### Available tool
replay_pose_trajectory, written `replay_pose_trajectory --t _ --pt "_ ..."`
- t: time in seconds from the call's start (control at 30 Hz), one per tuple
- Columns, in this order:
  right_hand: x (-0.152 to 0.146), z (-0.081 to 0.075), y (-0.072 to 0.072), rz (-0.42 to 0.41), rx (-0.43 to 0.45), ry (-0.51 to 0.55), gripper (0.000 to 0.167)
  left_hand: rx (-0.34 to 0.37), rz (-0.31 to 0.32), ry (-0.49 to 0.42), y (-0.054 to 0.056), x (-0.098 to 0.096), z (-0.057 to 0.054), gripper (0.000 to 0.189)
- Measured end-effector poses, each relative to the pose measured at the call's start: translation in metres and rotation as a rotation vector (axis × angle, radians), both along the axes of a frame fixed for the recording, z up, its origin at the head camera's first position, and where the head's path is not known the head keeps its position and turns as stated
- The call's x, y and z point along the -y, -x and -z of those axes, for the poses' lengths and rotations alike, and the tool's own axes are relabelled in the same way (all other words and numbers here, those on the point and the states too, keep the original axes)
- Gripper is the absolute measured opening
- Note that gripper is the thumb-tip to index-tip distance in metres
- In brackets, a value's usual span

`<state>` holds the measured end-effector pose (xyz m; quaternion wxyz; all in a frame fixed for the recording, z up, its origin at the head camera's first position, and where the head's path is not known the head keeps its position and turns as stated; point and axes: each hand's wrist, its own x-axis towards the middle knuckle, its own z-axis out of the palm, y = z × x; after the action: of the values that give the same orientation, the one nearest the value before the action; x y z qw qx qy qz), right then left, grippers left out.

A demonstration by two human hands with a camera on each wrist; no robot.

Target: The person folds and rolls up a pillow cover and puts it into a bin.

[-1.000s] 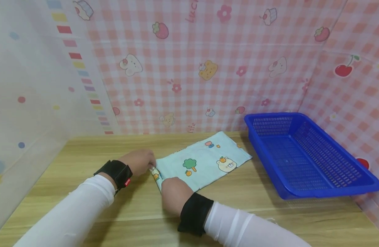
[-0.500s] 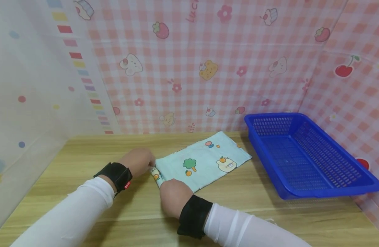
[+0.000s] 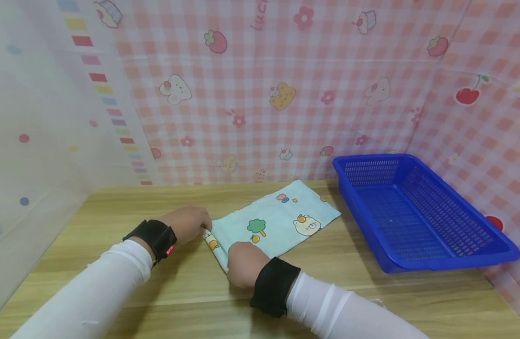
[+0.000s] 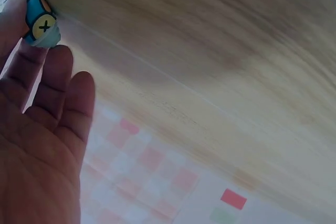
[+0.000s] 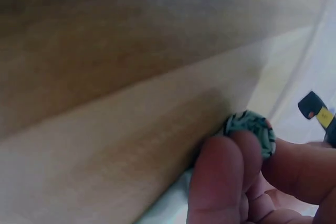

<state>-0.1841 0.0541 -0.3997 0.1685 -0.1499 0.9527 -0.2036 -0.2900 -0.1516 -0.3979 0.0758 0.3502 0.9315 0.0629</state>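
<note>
A pale blue cloth (image 3: 281, 221) printed with a bear, a tree and oranges lies folded flat and slanted on the table, its left edge turned up into a narrow roll (image 3: 212, 241). At the far end of that roll, my left hand (image 3: 188, 225) pinches the fabric; the left wrist view shows the rolled tip (image 4: 44, 27) between thumb and index finger. My right hand (image 3: 245, 264) grips the near end. From the right wrist, the coiled layers of the roll's end (image 5: 257, 132) show between thumb and fingers (image 5: 215, 177).
A blue plastic basket (image 3: 395, 226) with meshed walls stands right of the cloth. The wooden table (image 3: 192, 301) meets a pink checked backdrop (image 3: 243, 117) behind and a white sheet on the left. Both wrists wear black straps (image 3: 274, 287).
My right hand has shifted slightly right with the near end of the roll, baring more of the left edge. The left hand stays at the far end. The head view has turned slightly.
</note>
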Motion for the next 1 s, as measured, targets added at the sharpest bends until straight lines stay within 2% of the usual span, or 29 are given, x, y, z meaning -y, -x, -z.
replay_pose_trajectory --t 0.1,0.3,0.4,0.53,0.6,0.67,0.87,0.93,1.0 --pt "-0.002 0.002 0.004 0.028 0.058 0.047 0.018 0.043 -0.036 0.012 0.001 -0.002 -0.002 0.016" --pt "-0.011 0.002 0.012 0.137 0.255 0.22 0.014 0.11 -0.116 0.032 0.003 -0.011 -0.005 0.015" --pt "-0.015 0.0 0.014 0.155 0.289 0.23 0.017 0.119 -0.145 0.025 0.004 -0.015 -0.006 0.011" --pt "-0.017 0.0 0.017 0.157 0.29 0.189 0.023 0.083 -0.166 0.001 0.003 -0.017 -0.003 0.012" --pt "-0.016 -0.001 0.016 0.143 0.26 0.154 0.026 0.053 -0.162 -0.016 0.001 -0.016 -0.001 0.012" --pt "-0.014 -0.002 0.014 0.108 0.184 0.115 0.026 0.027 -0.145 -0.039 -0.001 -0.013 0.0 0.012" --pt "-0.002 -0.001 -0.005 -0.037 -0.133 -0.05 0.018 -0.088 0.036 -0.032 -0.004 -0.001 0.004 0.021" --pt "0.003 -0.001 -0.012 -0.073 -0.211 -0.114 0.016 -0.105 0.059 -0.015 -0.005 0.0 0.004 0.021" --pt "0.007 -0.001 -0.019 -0.098 -0.272 -0.172 0.015 -0.107 0.048 -0.009 -0.007 0.0 0.004 0.022"
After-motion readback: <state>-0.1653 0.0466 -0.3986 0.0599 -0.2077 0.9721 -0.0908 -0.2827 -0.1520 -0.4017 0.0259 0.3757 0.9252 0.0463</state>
